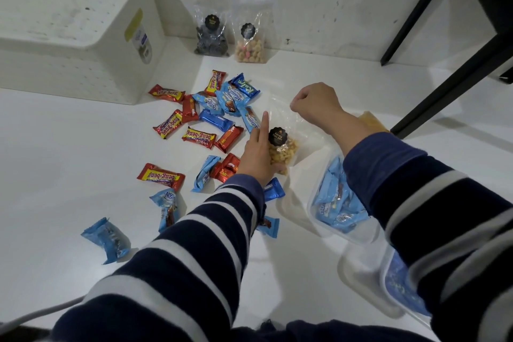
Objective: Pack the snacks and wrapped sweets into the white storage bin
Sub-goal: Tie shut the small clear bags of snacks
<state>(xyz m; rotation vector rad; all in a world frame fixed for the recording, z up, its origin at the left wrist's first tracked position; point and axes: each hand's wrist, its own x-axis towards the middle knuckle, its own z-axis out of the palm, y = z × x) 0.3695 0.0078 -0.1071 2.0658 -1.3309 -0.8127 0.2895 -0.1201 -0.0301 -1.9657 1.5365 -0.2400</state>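
Nearby, sweets point(198, 137) crowd the peanut bag point(283, 151) — both hands grip it.

Storage bin point(69, 22): white, walls patterned with fine dots, a yellow and blue label on one side. Tabletop point(69, 153): white. Wrapped sweets: red-and-yellow bars point(161, 176), light blue packets point(107, 240), one darker blue bar point(216, 119). Snack bags: clear, each with a black round sticker; contents dark grey point(212, 39), pale cream with pink point(249, 48), golden yellow point(283, 151). Sleeves point(194, 244): navy with white stripes.
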